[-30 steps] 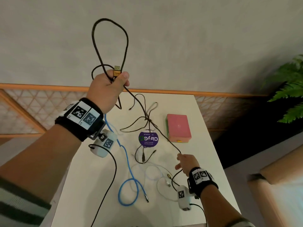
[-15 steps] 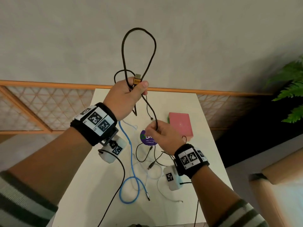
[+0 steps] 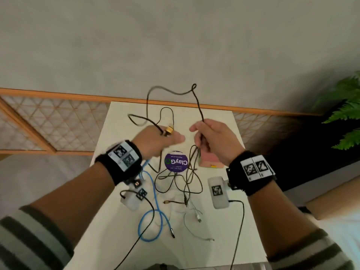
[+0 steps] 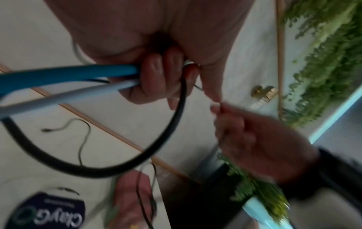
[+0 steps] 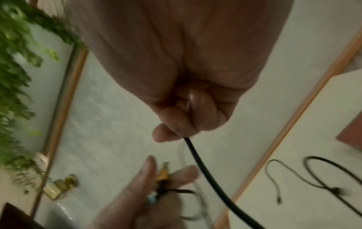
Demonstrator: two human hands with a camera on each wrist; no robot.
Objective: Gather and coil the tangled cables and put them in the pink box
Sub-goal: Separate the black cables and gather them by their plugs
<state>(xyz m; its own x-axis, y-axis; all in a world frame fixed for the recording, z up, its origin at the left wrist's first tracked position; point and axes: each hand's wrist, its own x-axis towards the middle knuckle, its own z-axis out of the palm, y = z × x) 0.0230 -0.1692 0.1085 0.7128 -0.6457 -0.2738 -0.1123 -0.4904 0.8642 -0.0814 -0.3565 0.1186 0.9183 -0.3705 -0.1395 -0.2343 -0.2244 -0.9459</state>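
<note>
Currently the thin black braided cable (image 3: 198, 103) is raised off the white table (image 3: 224, 230) and spans both hands. The left hand (image 3: 155, 141) is closed around the end with the gold metal plug (image 3: 169, 130), which protrudes above the thumb; the left wrist view shows the fingers (image 4: 156, 74) curled tight over the gathered cord. From that grip the cable rises in a loose arch above both hands and drops into the right hand (image 3: 216, 141). The right hand pinches the cord between thumb and curled fingers (image 5: 176, 127), and the cable leaves the fist at the fingertips. Both hands are level and near each other, not touching.

Below the right hand, the remaining length hangs into a tangle of thin black cords (image 3: 187, 178) on the table between the two wrists. The pink rectangular box (image 3: 209, 161) lies under the right hand, partly hidden by it, lid closed. A round purple lid printed "ClayGo" (image 3: 176, 161) lies between the hands, just beside the box.

Nearer the person, below the left wrist, lies a looped blue cable (image 3: 150, 223). Thin white cables (image 3: 194, 217) lie between the forearms. A green fern (image 3: 344, 114) stands well off to the right of the right hand.
</note>
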